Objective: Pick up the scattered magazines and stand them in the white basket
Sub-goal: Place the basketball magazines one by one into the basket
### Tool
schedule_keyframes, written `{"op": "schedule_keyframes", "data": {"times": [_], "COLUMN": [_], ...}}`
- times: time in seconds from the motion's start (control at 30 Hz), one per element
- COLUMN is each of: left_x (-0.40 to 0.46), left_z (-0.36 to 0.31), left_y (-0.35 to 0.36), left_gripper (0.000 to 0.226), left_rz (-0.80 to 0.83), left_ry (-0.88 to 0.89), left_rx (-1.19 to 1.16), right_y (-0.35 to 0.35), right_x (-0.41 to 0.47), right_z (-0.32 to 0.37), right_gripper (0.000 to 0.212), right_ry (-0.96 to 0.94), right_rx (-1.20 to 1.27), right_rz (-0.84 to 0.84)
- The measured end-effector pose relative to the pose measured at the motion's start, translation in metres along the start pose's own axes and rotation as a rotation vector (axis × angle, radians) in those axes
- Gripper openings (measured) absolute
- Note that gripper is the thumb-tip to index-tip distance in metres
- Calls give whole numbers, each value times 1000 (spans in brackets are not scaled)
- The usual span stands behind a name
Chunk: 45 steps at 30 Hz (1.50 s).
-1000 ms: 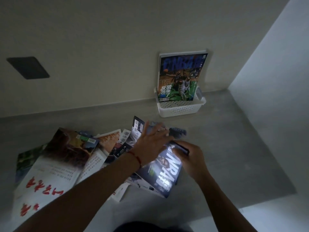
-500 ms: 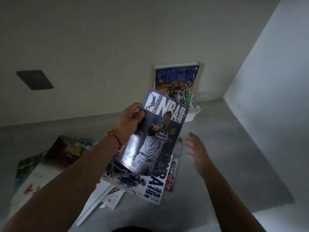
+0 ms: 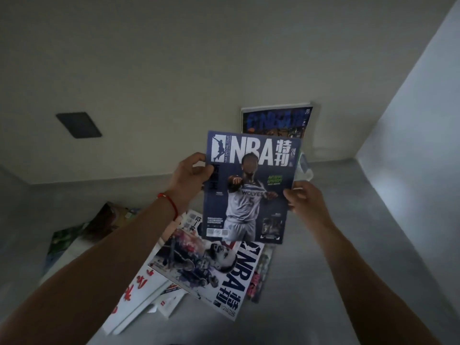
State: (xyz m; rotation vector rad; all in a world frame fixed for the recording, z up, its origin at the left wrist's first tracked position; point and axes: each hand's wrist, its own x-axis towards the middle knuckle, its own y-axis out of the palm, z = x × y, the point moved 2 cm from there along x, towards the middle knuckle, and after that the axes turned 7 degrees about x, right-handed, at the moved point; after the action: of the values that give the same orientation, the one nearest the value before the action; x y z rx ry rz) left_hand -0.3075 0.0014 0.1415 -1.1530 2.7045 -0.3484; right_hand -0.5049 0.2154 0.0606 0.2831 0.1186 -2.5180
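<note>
1. We hold the blue NBA magazine (image 3: 250,188) upright in the air, cover toward us, above the pile. Our left hand (image 3: 190,181) pinches its left edge, thumb on the cover; our right hand (image 3: 302,201) pinches the right edge.
2. The white basket (image 3: 305,168) sits far right against the wall, almost hidden behind the held issue; one magazine (image 3: 276,119) already stands in it.
3. Risk, as we judge it: the thin issue may buckle or catch the standing one on entry, and with the basket hidden we may miss its rim.
4. More scattered magazines (image 3: 211,265) overlap on the grey surface (image 3: 348,245) below, left of our path; nothing blocks the way.
</note>
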Motion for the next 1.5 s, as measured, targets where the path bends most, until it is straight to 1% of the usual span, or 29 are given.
{"op": "schedule_keyframes", "data": {"times": [0.07, 0.17, 0.27, 0.33, 0.4, 0.47, 0.57, 0.73, 0.8, 0.9, 0.97, 1.03, 1.1, 1.13, 1.2, 1.23, 1.3, 1.33, 1.37, 1.43, 1.5], "left_x": [13, 39, 64, 78, 92, 105, 122, 141, 149, 159, 164, 169, 171, 173, 174, 173, 169, 167, 164, 154, 140], "left_z": [-11, -34, -54, -61, -60, -55, -41, -13, -2, 11, 18, 22, 20, 19, 18, 18, 22, 26, 31, 44, 56], "left_y": [8, 26, 40, 49, 58, 65, 74, 86, 90, 96, 99, 102, 104, 106, 111, 113, 117, 116, 113, 104, 95], "left_gripper": [13, 5, 5, 6, 7, 9, 20, 28, 30, 37, 37, 30, 9, 10, 35, 41, 48, 52, 56, 55, 50], "left_rz": [-20, -96, -239, -287, -291, -282, -284, -310, -332, -351, -363, -371, -375, -369, -331, -316, -240, -198, -159, -103, -115], "left_ry": [38, 114, 180, 175, 119, 19, -116, -209, -244, -294, -333, -372, -394, -383, -360, -343, -320, -312, -314, -315, -296], "left_rx": [61, 175, 345, 345, 289, 226, 180, 177, 159, 136, 126, 128, 90, 73, 48, 15, -103, -112, -71, 6, 56], "right_y": [-18, -40, -55, -61, -64, -66, -67, -64, -60, -55, -51, -47, -47, -48, -50, -50, -50, -50, -50, -49, -47], "right_x": [21, 52, 84, 103, 121, 137, 159, 186, 195, 206, 212, 215, 219, 221, 221, 219, 207, 199, 190, 174, 157], "right_z": [22, 56, 86, 97, 98, 94, 84, 65, 59, 55, 53, 48, 44, 41, 35, 32, 27, 25, 23, 16, 9], "right_gripper": [10, 9, 9, 10, 9, 8, 8, 9, 11, 13, 11, 9, 10, 12, 13, 15, 31, 41, 50, 60, 56], "right_ry": [-118, -305, -402, -428, -438, -428, -409, -420, -447, -466, -451, -405, -345, -310, -264, -256, -233, -230, -239, -266, -285], "right_rx": [-88, -227, -300, -299, -317, -361, -441, -558, -658, -798, -789, -763, -729, -704, -664, -630, -476, -398, -352, -371, -441], "right_rz": [-51, -176, -231, -228, -226, -203, -148, -91, -65, -93, -96, -100, -134, -146, -112, -72, 19, 56, 84, 118, 102]}}
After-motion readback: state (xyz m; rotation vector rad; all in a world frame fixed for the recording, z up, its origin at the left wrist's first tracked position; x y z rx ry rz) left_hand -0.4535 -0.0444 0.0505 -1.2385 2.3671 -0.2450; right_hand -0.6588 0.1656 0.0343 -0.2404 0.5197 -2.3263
